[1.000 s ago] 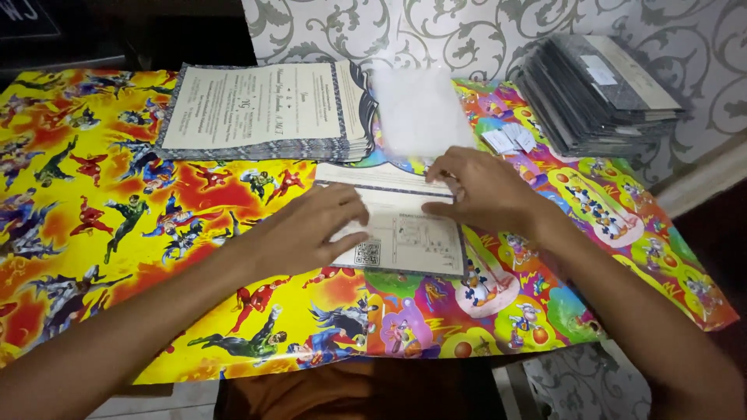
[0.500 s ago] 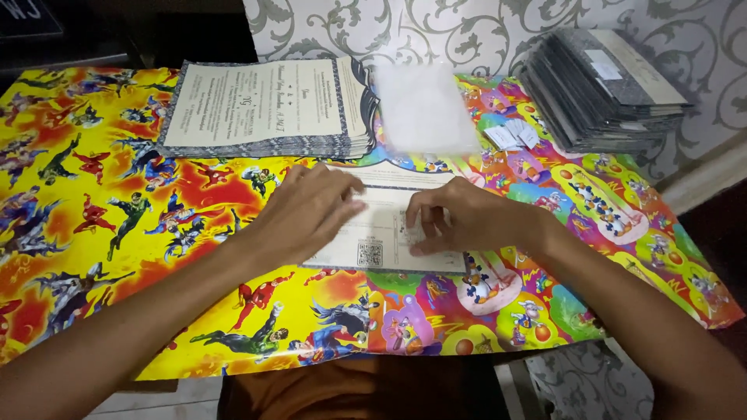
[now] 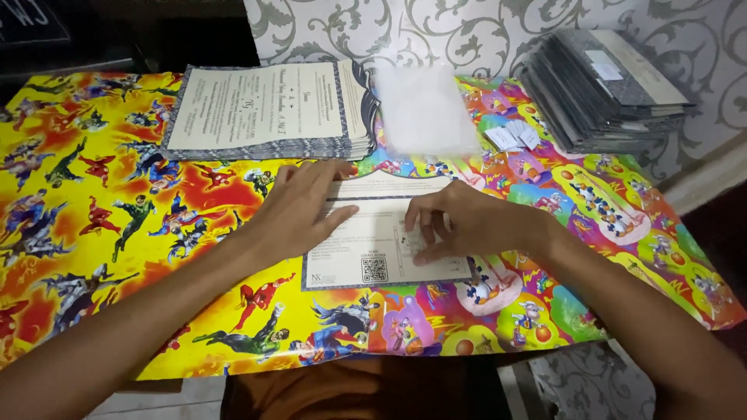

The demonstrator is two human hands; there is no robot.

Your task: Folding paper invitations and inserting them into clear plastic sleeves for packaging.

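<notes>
Starting at nine o'clock, my left hand (image 3: 299,208) lies flat and released, palm down on the left half of the printed card (image 3: 381,233) at the middle of the table (image 3: 117,225); a second ago it sat lower on that sheet, and it has since slid up toward the fold line. The card itself is one sheet, pale with a dark patterned border, lying folded in front of me, its upper flap turned down across it. My right hand (image 3: 467,225) has changed more: it was up at the card's one-o'clock corner, and now it has come inward and down, fingertips (image 3: 424,241) pressing the lower panel, grip open and grasping nothing. As I judge it, the fold is made and I am flattening the crease rather than lifting the sheet. Counting from the left: one stack of unfolded printed sheets (image 3: 264,109) at eleven o'clock, too many to number; one pile of clear plastic sleeves (image 3: 424,109) at twelve, blurred; a few small white slips (image 3: 515,137) at one o'clock, perhaps four, though I cannot tell exactly; and one stack of dark finished cards (image 3: 603,89) at two o'clock by the wall.
</notes>
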